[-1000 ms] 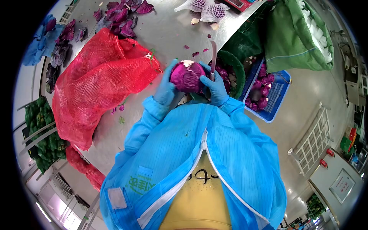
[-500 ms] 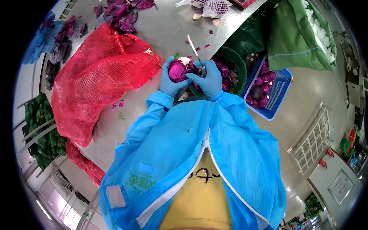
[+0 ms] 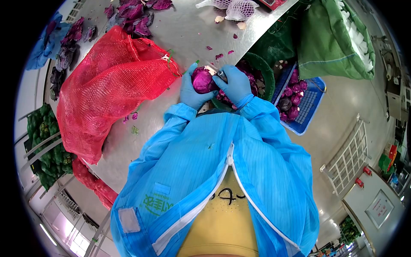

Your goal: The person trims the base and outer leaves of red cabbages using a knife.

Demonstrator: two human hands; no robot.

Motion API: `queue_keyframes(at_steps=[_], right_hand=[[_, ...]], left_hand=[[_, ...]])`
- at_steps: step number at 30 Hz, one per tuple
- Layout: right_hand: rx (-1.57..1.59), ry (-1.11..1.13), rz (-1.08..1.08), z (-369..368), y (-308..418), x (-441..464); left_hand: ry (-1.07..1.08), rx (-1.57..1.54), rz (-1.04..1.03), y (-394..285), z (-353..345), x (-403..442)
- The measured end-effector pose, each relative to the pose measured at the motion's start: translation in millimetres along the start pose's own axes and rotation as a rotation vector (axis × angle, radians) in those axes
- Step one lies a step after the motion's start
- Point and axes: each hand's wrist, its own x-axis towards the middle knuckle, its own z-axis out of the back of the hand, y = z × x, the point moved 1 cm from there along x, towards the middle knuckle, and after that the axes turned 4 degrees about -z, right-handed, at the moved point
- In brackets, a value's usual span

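Observation:
A red cabbage [image 3: 202, 80] with a pale cut stem end is gripped in my gloved left hand [image 3: 191, 92], its fingers wrapped round the left side. My gloved right hand [image 3: 238, 86] is closed round a knife [image 3: 221, 75], at the cabbage's upper right by the stem end. Only a short metal part of the knife shows; the fingers hide the remainder. Just right of my hands, purple leaves fill a green container [image 3: 269, 77]. On the table left of my hands lies a red mesh bag [image 3: 113, 85].
A blue crate [image 3: 314, 100] of small red cabbages stands right of the green container, below a green sack [image 3: 327, 40]. Purple leaves [image 3: 135, 19] and white foam nets [image 3: 241, 9] lie on the metal table [image 3: 188, 32]. A white rack [image 3: 346, 156] stands at right.
My right hand has turned and brought the knife down to the cabbage's stem end; the blade no longer points up and away. The cabbage has tilted slightly in my left hand.

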Motion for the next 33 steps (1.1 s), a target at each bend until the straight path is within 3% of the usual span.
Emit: queue_keyframes(at_steps=[3,11,15,18,19,21,22,27,29,33], right_hand=[[-0.164,0.004,0.057,-5.8,0.2,-4.2],[-0.019,-0.188,0.220,-8.7,-13.7,1.2],[0.194,-0.193,0.092,-9.0,-15.8,1.8],[0.418,-0.055,-0.074,-11.5,-28.2,8.6],[0.502,-0.037,-0.107,-13.3,-29.7,12.5],[0.874,0.147,-0.373,-7.7,-34.0,19.1],[0.986,0.133,-0.384,-3.9,-37.4,23.5],[0.934,0.093,-0.275,13.7,-25.2,15.9],[0.814,0.149,-0.102,14.0,-22.7,7.9],[0.668,0.180,-0.049,17.2,-15.5,-3.0]], left_hand=[[0.011,0.120,-0.024,-1.3,-3.6,1.5],[0.031,0.277,-0.055,-23.4,-1.4,7.5],[0.012,0.321,-0.078,-18.4,-0.8,8.6],[0.051,0.315,-0.053,-18.6,3.0,13.1],[0.051,0.212,-0.034,-18.1,4.2,16.0],[0.057,0.107,-0.020,-16.7,6.7,18.0],[0.051,-0.001,0.047,-14.3,9.4,20.4],[0.064,-0.373,0.295,-27.5,16.1,16.9],[0.075,-0.470,0.327,-19.3,16.4,15.1],[0.192,-0.739,0.411,-23.1,19.1,13.2]])
